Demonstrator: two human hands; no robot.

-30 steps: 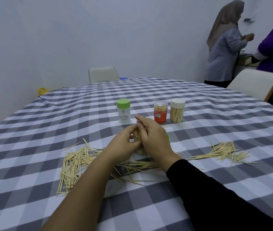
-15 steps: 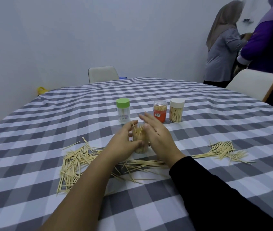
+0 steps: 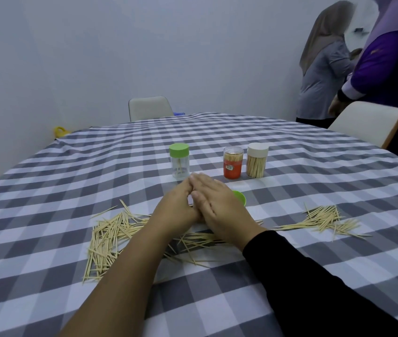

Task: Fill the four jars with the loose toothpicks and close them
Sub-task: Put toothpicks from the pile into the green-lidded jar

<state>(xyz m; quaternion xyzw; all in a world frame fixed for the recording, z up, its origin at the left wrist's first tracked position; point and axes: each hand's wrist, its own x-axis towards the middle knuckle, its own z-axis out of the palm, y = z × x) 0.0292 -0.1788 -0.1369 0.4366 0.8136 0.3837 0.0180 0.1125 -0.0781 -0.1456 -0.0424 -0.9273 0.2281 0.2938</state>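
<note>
Over the jar, right hand now closed in

I see a grey-and-white checked cloth covering the counter. A pale chair stands at its far edge, centre frame, and another chair at the right. A small yellow object sits by the wall at left. Upper right, a person in grey stands beside a person in purple.
</note>
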